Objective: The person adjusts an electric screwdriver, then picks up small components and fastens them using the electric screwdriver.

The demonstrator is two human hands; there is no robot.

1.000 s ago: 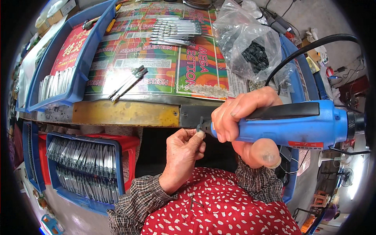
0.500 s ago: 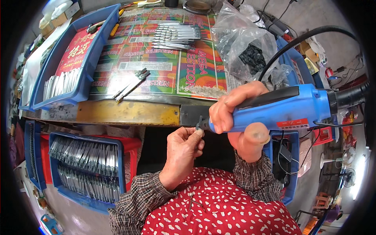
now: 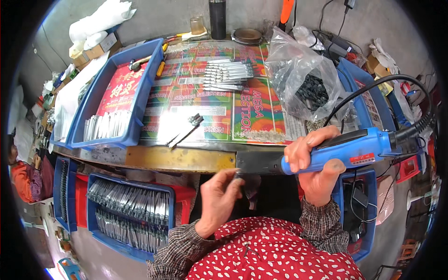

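My right hand [image 3: 319, 170] is wrapped round a blue corded power tool [image 3: 347, 151] with a black grip strip, its nose pointing left at the table's front edge. My left hand [image 3: 218, 201] is closed in a pinch at that edge, left of the tool and apart from it. A small dark part [image 3: 239, 174] shows at its fingertips; its shape is too blurred to tell. Beyond, on the printed sheet, lie a few slim rods with dark ends [image 3: 187, 130]. Farther back is a pile of similar silvery rods [image 3: 227, 73].
A clear bag of black pieces [image 3: 311, 91] stands at the back right. On the left sits a blue tray [image 3: 129, 139] with pale sticks and a red packet. Below the table, a blue crate [image 3: 171, 210] holds many rods. The tool's black cable [image 3: 373, 84] arches over the right side.
The tool in my right hand has moved right, away from my left hand; earlier its nose met the small part at my left fingertips. The whole view has shifted too.
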